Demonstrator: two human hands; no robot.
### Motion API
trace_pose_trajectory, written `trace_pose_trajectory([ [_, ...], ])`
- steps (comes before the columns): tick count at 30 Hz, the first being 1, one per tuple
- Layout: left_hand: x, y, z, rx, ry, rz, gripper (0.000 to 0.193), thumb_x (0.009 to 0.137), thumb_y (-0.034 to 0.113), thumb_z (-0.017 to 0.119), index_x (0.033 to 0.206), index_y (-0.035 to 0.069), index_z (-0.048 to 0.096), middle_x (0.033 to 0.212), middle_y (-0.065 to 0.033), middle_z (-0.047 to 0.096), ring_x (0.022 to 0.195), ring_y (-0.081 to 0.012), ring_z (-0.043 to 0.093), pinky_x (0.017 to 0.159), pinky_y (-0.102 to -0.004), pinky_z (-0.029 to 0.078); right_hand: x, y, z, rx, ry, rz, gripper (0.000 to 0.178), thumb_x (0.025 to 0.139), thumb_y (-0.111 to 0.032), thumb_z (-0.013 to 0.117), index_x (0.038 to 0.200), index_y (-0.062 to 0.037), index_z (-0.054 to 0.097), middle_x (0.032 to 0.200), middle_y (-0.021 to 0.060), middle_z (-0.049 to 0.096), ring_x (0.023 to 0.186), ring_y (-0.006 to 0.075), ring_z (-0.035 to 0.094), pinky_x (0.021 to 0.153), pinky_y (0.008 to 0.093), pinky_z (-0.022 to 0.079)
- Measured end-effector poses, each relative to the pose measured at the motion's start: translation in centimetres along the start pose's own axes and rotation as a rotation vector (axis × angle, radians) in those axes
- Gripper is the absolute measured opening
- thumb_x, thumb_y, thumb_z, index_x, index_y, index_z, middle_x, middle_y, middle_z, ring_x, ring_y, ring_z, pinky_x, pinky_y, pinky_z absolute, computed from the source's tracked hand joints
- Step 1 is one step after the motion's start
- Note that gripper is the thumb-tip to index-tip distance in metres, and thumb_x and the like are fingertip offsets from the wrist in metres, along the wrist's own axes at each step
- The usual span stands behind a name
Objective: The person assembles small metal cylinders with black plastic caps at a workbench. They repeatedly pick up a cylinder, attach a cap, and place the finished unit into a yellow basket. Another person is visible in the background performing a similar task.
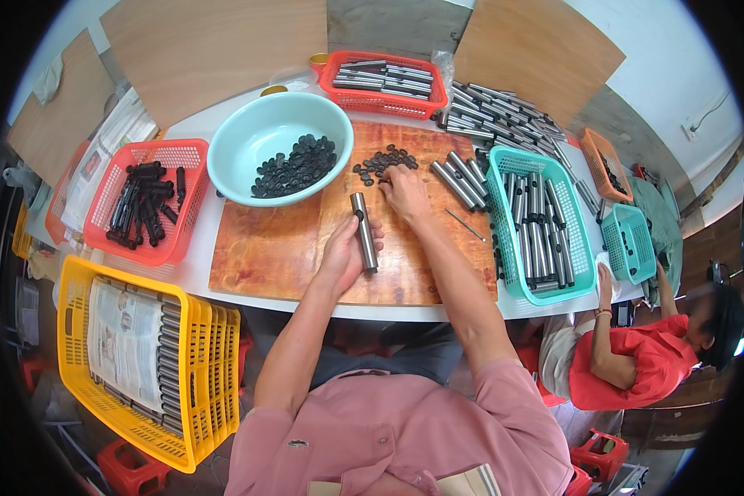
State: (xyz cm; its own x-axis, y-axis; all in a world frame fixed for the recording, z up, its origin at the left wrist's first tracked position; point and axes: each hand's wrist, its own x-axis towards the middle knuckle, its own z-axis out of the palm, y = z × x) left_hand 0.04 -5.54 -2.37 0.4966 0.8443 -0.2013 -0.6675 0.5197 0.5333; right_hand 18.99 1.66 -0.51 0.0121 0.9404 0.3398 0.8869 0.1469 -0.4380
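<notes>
My left hand [339,255] is wrapped round a shiny metal tube [364,236], which stands nearly upright over the wooden board. A dark round hole shows near the tube's upper end, and its lower end is dark. My right hand [407,195] reaches to the near edge of a loose pile of small black caps [386,160]. Its fingers are bent together and point down at the caps; whether a cap is between the fingertips is hidden. To the right of that hand lie several metal tubes [459,182] and a thin metal rod [465,224].
On the wooden board [256,256] stands a pale blue basin [223,157] of black caps. Red baskets [99,223] [331,91] hold black parts and tubes. A green basket [583,281] of tubes is at right. Yellow crates [198,372] stand lower left. A co-worker [636,364] sits at right.
</notes>
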Motion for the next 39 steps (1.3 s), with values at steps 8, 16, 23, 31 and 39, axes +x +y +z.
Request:
trace_pose_trajectory([
  [8, 0.0, -0.1, -0.2, -0.004, -0.035, 0.006, 0.026, 0.108, 0.020, 0.045, 0.124, 0.002, 0.054, 0.109, -0.0139, 0.065, 0.095, -0.0239, 0.064, 0.084, -0.0397, 0.055, -1.9, -0.8, -1.9, 0.029, -0.075, 0.207, 0.018, 0.091, -0.015, 0.066, 0.092, 0.0020, 0.072, 0.093, 0.0252, 0.071, 0.091, 0.0430, 0.069, 0.084, 0.0514, 0.053],
  [16, 0.2, 0.1, -0.3, -0.019, -0.046, -0.040, 0.023, 0.107, 0.019, 0.048, 0.119, 0.001, 0.055, 0.104, -0.0133, 0.063, 0.090, -0.0231, 0.062, 0.080, -0.0381, 0.055, -1.9, 1.9, -1.6, 0.139, 0.046, 0.248, 0.016, 0.090, -0.013, 0.064, 0.093, 0.0008, 0.071, 0.092, 0.0272, 0.071, 0.094, 0.0443, 0.068, 0.087, 0.0515, 0.052],
  [23, 0.3, -0.1, -0.1, 0.034, -0.040, -0.023, 0.030, 0.106, 0.027, 0.050, 0.125, 0.005, 0.057, 0.098, -0.0105, 0.064, 0.084, -0.0218, 0.062, 0.077, -0.0375, 0.055, -2.1, 3.5, -2.4, 0.233, -0.118, 0.318, 0.018, 0.090, -0.012, 0.066, 0.103, -0.0002, 0.066, 0.086, 0.0187, 0.071, 0.083, 0.0318, 0.070, 0.078, 0.0429, 0.053],
  [31, 0.0, 0.1, 0.0, 0.017, -0.067, -0.047, 0.024, 0.106, 0.022, 0.050, 0.119, 0.002, 0.056, 0.104, -0.0115, 0.063, 0.091, -0.0217, 0.062, 0.082, -0.0373, 0.055, -4.2, 3.6, -4.1, 0.252, -0.191, 0.292, 0.018, 0.088, -0.011, 0.069, 0.102, -0.0005, 0.064, 0.080, 0.0101, 0.064, 0.076, 0.0218, 0.063, 0.073, 0.0383, 0.051],
  [39, 0.1, 0.1, -0.1, 0.036, -0.067, -0.047, 0.027, 0.105, 0.024, 0.053, 0.119, 0.002, 0.056, 0.104, -0.0119, 0.063, 0.091, -0.0223, 0.062, 0.081, -0.0377, 0.055, -6.0, 3.5, -4.7, 0.383, -0.175, 0.244, 0.020, 0.090, -0.008, 0.068, 0.106, 0.0025, 0.065, 0.092, 0.0164, 0.069, 0.085, 0.0280, 0.067, 0.078, 0.0408, 0.053],
])
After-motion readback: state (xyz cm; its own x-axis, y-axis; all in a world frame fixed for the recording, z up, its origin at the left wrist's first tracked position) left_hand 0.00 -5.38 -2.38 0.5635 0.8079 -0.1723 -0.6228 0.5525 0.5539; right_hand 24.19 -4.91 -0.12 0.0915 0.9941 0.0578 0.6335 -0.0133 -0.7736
